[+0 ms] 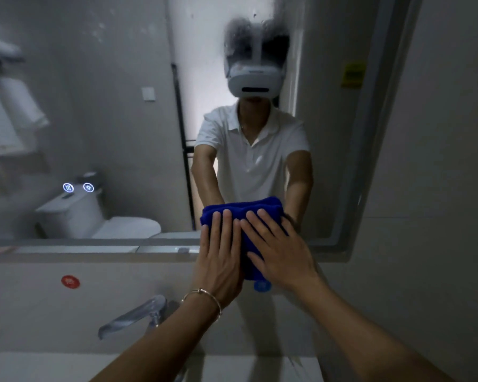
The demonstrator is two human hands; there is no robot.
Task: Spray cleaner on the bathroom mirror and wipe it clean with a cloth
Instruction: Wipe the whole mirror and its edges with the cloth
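A folded blue cloth [247,244] lies flat against the lower edge of the bathroom mirror [122,119], overlapping the wall below it. My left hand [218,257] presses on the cloth's left half with straight fingers. My right hand [279,249] presses on its right half, fingers spread and straight. Droplets and smears of cleaner [249,26] show near the top of the mirror. The spray bottle is not in view.
A chrome faucet [133,315] juts out below my left forearm over a white basin [25,365]. Red [70,281] and blue [262,285] round stickers mark the wall under the mirror. The mirror's frame [381,133] runs down on the right.
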